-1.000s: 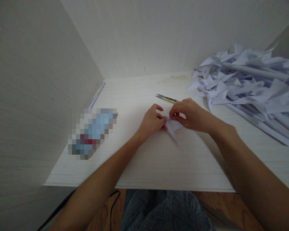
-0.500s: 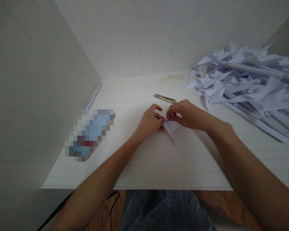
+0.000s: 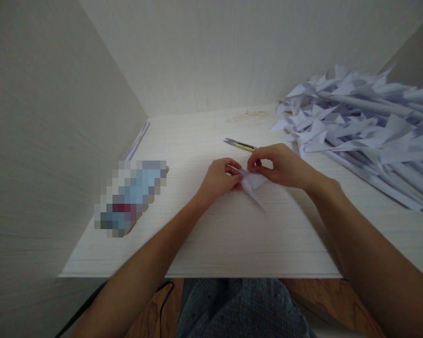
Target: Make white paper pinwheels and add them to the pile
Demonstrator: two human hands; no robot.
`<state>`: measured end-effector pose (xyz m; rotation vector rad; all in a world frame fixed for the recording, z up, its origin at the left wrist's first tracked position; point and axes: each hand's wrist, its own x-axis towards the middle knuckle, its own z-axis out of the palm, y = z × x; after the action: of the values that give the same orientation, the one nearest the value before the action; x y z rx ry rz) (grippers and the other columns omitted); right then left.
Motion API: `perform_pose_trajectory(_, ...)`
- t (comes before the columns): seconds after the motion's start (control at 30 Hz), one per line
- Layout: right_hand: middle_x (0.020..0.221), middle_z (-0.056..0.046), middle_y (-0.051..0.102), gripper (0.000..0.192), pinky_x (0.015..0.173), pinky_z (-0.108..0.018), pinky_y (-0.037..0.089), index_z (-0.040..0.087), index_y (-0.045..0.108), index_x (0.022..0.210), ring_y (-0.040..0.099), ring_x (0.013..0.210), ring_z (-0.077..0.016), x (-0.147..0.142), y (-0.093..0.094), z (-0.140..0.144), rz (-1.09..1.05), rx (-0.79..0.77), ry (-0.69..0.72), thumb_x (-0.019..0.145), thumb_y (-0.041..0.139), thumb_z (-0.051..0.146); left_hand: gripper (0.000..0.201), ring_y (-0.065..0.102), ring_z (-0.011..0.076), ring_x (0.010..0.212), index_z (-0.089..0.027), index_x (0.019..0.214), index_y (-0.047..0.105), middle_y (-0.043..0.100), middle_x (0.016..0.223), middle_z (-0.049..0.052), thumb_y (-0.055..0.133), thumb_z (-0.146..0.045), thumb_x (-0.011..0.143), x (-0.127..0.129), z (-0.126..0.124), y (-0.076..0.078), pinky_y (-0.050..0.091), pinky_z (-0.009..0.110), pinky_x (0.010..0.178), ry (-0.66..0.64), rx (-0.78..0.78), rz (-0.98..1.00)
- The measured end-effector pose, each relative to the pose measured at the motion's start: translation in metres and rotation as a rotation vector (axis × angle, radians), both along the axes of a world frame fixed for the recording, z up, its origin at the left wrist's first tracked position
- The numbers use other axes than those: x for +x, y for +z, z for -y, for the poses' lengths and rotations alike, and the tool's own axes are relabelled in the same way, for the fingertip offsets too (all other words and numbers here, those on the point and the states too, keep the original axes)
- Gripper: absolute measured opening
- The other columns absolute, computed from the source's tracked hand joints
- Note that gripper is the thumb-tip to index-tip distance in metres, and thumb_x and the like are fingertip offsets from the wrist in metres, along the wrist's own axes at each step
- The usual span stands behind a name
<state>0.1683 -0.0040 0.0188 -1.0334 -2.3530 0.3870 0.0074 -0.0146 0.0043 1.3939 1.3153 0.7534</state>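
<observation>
As seen from the head camera, looking down over a white wood-grain desk [image 3: 232, 244] boxed in by pale walls at left and far side:

Left hand [image 3: 218, 180], near the desk's middle, curled with thumb and forefinger closed in a light pinch on the left edge of a small folded piece of white paper [image 3: 253, 185]. Right hand [image 3: 282, 165] just to the right, thumb and fingertips likewise pinched shut on the paper's far right corner; other fingers tucked, nothing else held. Paper between the two hands, resting on or just above the desk, its long pointed tip aimed toward the near right and left free. Probably gripped at the broad end from both sides so that the sheet stays taut and flat while the fingertips work a crease.

Just beyond the right hand, slim yellow-handled thread snips [image 3: 240, 144], flat on the desk, blades pointing left, apart from the knuckles; seemingly parked within easy reach.

Far right, large heap of folded white paper shapes with long rolled stems [image 3: 366, 126], stacked well clear of the hands.

Left, blurred-out blue and red object [image 3: 132, 197] on the desk; beyond it, thin pale strip [image 3: 137, 141] along the left wall.

Near edge, blue checked cloth [image 3: 243, 310] below the desk, dark cable [image 3: 162, 300] beside it.
</observation>
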Motion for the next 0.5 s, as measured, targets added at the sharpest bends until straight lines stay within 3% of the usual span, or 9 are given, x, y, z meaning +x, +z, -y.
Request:
perform_pose_trajectory(0.27, 0.060, 0.000, 0.065, 0.018, 0.056, -0.022, 0.041, 0.017, 0.064, 0.064, 0.056, 0.055, -0.0118, 0.001, 0.001, 0.001, 0.009, 0.033, 0.004, 0.066, 0.049, 0.008, 0.018, 0.058, 0.0092, 0.056, -0.013, 0.072, 0.057, 0.062, 0.060, 0.000, 0.061, -0.002, 0.058, -0.004, -0.005, -0.010, 0.045, 0.021, 0.055, -0.006, 0.161, -0.003)
perform_pose_trajectory(0.5, 0.063, -0.001, 0.067, 0.020, 0.058, -0.022, 0.040, 0.016, 0.065, 0.066, 0.057, 0.057, -0.0117, 0.000, -0.002, 0.000, 0.058, 0.085, 0.018, 0.065, 0.048, 0.006, 0.021, 0.057, 0.0088, 0.052, -0.013, 0.072, 0.054, 0.061, 0.060, 0.000, 0.061, 0.000, 0.057, -0.003, -0.004, -0.011, 0.045, 0.021, 0.052, 0.013, 0.131, 0.059)
